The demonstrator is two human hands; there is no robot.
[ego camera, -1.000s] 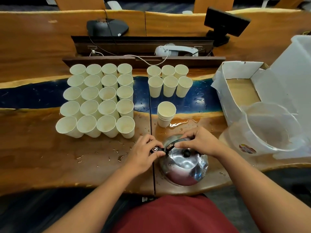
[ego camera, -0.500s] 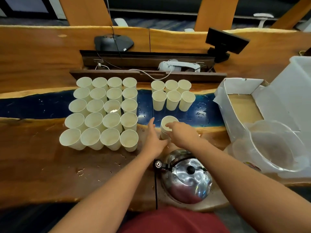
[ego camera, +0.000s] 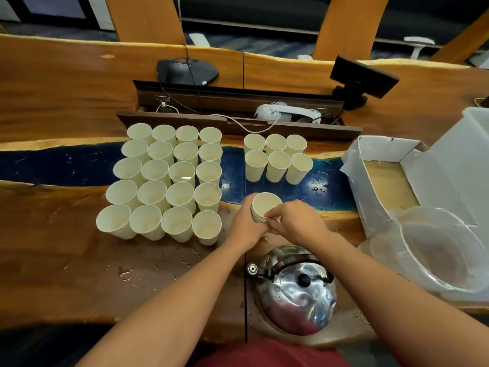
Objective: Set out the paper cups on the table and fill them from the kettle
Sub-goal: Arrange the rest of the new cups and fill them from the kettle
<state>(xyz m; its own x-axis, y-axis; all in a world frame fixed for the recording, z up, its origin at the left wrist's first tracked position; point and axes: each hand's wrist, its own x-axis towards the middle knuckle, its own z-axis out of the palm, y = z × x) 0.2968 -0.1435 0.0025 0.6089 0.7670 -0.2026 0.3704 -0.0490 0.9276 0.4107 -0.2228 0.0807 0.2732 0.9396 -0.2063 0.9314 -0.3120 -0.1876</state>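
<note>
Cup stack (ego camera: 264, 209) | left hand (ego camera: 247, 226) grips base; right hand (ego camera: 293, 223) pinches rim | advice: lift 1 cup straight, steady stack beneath

My wooden table (ego camera: 66, 260) with blue resin strip, bearing cups (ego camera: 161, 181), cup stack (ego camera: 264, 210), kettle (ego camera: 296, 290), box (ego camera: 381, 181), clear tub (ego camera: 436, 250), water drops.

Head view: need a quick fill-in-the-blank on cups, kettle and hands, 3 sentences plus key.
1. Both hands hold the ____ of nested paper cups, the left hand around its side and the right hand at its rim.
2. The left block of cups stands in ____ columns.
3. The metal kettle sits on the table with ____ hand on it.

Missing words: stack; four; neither
</note>
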